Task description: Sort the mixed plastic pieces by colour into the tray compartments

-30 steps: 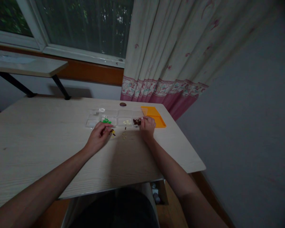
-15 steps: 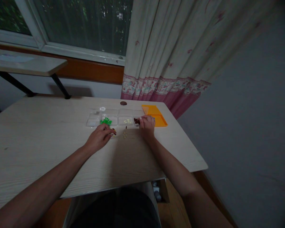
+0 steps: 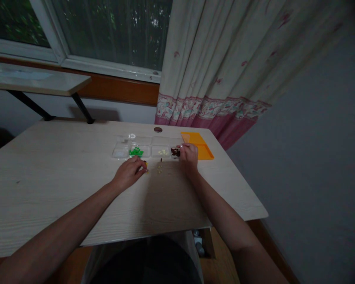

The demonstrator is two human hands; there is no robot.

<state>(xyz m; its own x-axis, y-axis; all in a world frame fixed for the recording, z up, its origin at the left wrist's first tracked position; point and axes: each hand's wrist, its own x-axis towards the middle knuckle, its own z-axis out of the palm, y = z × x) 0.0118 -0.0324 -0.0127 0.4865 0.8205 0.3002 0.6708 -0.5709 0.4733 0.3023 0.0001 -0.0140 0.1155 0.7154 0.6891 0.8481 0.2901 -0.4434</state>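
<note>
Head view: the left hand (image 3: 131, 172) rests low over the table (image 3: 77, 169), its fingers bent and the thumb and fingertips drawn close about a small yellow piece (image 3: 147, 166). This piece lies right at those fingertips, in front of the clear box and well to the left of the right hand (image 3: 189, 154); the fingers hide much of it, so whether they grip it or only touch it I cannot tell. A dark bit shows just beside its far edge. The right hand is at the right end of the box, fingers curled in by the dark brown beads (image 3: 175, 152); I cannot tell whether a bead is between them.

Clear box (image 3: 147, 150) sections stand in a row across the table. One holds a heap of green beads (image 3: 136, 152), the next but one to its right the brown ones, and the section between them a few pale beads (image 3: 163, 152). More pale beads lie loose on the table in front, with a single dark brown bead (image 3: 161, 159) nearer the box. An orange tray (image 3: 205, 153), divided in two and partly covered by the right hand, sits at the right end.

The box is thin, shiny plastic; the tray is flat and straight-edged. Light, wood-grained board makes up the tabletop, which has rounded corners.
</note>
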